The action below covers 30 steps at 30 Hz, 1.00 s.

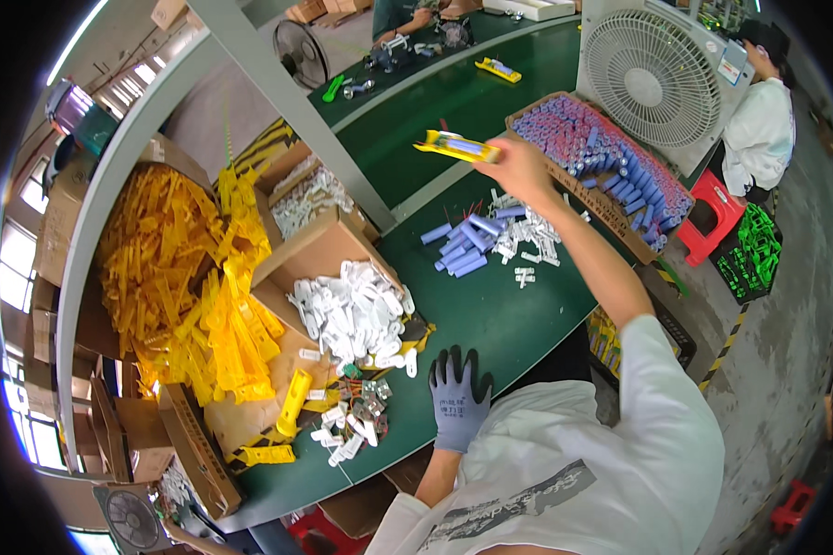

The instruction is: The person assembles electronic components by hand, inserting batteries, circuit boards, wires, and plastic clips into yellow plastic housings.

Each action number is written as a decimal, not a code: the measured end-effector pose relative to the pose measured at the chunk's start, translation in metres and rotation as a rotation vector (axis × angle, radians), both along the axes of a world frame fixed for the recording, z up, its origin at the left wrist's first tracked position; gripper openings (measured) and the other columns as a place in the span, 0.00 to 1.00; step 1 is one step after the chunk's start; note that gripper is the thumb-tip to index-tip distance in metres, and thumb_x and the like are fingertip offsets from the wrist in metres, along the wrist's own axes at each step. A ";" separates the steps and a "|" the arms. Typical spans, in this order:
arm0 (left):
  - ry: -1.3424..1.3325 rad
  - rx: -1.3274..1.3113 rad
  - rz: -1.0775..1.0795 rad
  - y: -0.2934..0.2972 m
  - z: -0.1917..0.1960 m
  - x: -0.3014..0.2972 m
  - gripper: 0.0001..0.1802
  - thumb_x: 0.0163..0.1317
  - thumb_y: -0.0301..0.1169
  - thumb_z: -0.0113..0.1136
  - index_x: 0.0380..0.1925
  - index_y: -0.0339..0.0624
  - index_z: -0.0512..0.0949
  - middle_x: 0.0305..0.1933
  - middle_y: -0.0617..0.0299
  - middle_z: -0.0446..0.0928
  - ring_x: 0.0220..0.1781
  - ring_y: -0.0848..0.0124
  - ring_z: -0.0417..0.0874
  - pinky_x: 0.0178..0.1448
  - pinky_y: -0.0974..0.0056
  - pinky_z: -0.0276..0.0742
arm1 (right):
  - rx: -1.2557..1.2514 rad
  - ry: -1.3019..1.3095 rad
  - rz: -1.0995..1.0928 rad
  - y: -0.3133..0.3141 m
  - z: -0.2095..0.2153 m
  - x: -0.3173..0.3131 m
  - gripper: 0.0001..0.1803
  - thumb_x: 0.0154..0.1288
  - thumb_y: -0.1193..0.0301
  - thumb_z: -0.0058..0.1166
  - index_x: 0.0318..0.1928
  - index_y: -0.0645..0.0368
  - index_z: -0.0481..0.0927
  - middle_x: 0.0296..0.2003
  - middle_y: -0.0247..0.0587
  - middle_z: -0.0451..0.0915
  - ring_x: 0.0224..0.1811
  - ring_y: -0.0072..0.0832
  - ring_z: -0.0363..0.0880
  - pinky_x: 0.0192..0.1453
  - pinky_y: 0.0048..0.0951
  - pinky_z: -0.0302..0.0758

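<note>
Head view: a cardboard box [171, 268] at the bench's [509, 314] left edge is heaped with yellow plastic casings [185, 277]. Just beside it, a smaller open carton [319, 250] holds white plastic parts [352, 310]. Along the far right edge, a long tray [611, 213] is packed with blue-and-red cylindrical cells [602, 153]; loose blue cells [463, 245] and white clips [528, 236] lie near it on the green surface. The right arm stretches far forward, and the bare right hand [518, 166] is clamped on a yellow casing [453, 145] held above the bench. The gloved left hand [458, 398] rests flat on the near edge, fingers spread, gripping nothing.
</note>
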<state>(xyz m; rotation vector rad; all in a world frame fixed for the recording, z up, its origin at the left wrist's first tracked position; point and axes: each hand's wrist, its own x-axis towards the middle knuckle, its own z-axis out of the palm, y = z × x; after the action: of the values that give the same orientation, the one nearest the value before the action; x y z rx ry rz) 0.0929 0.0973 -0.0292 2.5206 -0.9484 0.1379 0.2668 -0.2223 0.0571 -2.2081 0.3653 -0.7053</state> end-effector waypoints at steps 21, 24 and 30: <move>0.091 0.064 0.079 -0.014 0.002 0.007 0.30 0.56 0.42 0.61 0.58 0.44 0.70 0.61 0.46 0.67 0.63 0.47 0.67 0.65 0.43 0.63 | -0.247 0.197 -0.303 0.034 -0.109 0.272 0.26 0.54 0.54 0.66 0.44 0.60 0.73 0.41 0.47 0.76 0.47 0.44 0.77 0.52 0.43 0.75; 0.126 0.028 0.119 0.007 -0.001 0.001 0.32 0.55 0.42 0.61 0.59 0.44 0.68 0.63 0.44 0.65 0.64 0.47 0.66 0.66 0.43 0.61 | -0.226 0.059 -0.217 0.067 -0.115 0.286 0.25 0.53 0.53 0.66 0.40 0.60 0.76 0.41 0.50 0.78 0.48 0.47 0.77 0.51 0.43 0.75; 0.137 -0.043 0.051 0.002 -0.018 -0.006 0.31 0.60 0.46 0.54 0.60 0.41 0.67 0.66 0.47 0.62 0.68 0.50 0.62 0.71 0.47 0.56 | -0.286 0.526 -0.032 -0.028 -0.162 0.304 0.50 0.51 0.41 0.60 0.65 0.66 0.63 0.62 0.58 0.67 0.65 0.53 0.66 0.67 0.47 0.64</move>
<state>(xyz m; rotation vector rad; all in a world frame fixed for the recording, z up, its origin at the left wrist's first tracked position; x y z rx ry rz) 0.0866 0.0995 -0.0468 2.4804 -0.8189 0.0004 0.5712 -0.2504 -0.1052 -2.6558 0.5907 -0.1846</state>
